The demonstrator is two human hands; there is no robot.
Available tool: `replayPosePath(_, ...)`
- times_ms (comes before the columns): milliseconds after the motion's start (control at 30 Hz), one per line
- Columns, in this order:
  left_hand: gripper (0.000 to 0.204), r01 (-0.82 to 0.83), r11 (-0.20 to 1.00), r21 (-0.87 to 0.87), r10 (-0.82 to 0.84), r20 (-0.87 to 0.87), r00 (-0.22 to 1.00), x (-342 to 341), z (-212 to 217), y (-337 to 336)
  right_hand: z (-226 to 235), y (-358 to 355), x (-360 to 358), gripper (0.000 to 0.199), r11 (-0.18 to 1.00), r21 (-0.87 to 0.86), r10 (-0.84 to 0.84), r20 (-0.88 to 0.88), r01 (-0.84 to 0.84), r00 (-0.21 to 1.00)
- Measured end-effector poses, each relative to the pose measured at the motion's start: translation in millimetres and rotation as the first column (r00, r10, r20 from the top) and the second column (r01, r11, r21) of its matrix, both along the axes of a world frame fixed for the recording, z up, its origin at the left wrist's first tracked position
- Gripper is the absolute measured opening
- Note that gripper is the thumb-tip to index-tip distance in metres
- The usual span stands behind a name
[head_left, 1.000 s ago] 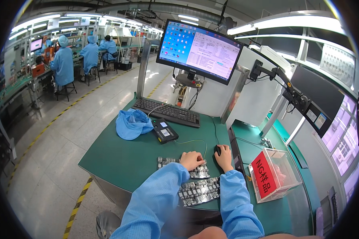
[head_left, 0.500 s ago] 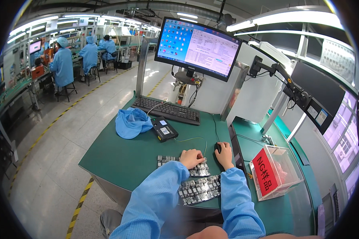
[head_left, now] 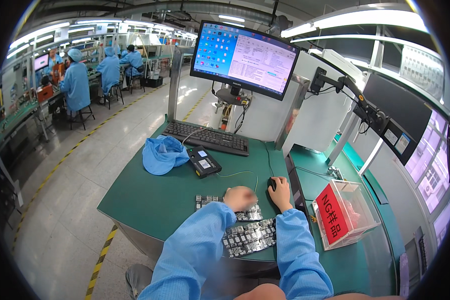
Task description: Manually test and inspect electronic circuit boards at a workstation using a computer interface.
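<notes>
My right hand (head_left: pixel 280 193) is wrapped over a black computer mouse (head_left: pixel 271 184) on the green tabletop. Left of it, my left hand (head_left: pixel 240 198) is over an upper group of small metallic modules (head_left: pixel 205 200); its fingers are blurred and hidden, so a grip cannot be made out. Between my forearms lies a larger group of similar silver-and-black modules (head_left: pixel 250 237) in rows. A thin pale wire (head_left: pixel 240 173) leads from a black box-shaped device (head_left: pixel 204 162) with a small lit screen toward my left hand.
Behind the device are a blue cloth cap (head_left: pixel 164 155) and a black keyboard (head_left: pixel 205 138). A lit monitor (head_left: pixel 244 59) rises above them. To the right stands a clear box (head_left: pixel 355 212) with a red label. Several co-workers in blue sit along a line at far left.
My left hand blurs with a small movement over the upper modules. The right hand stays on the mouse. The whole view has shifted slightly.
</notes>
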State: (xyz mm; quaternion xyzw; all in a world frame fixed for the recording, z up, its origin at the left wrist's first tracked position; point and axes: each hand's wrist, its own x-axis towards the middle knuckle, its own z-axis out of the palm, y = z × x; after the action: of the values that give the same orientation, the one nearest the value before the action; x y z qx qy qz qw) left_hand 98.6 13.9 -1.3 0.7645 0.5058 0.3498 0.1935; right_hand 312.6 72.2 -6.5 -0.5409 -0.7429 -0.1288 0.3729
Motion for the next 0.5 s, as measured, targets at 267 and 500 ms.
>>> replayPosePath(267,0.021,0.001,1.0,-0.007,-0.001,-0.001,1.0,-0.1,0.4,0.6,1.5,-0.9,0.5,0.037,0.996,-0.084,-0.012,-0.016,0.011,1.0)
replayPosePath(500,0.022,0.008,1.0,-0.01,-0.008,0.0,1.0,-0.3,0.1,1.0,1.7,-1.1,0.0,0.037,0.998,-0.062,-0.009,-0.007,0.009,1.0)
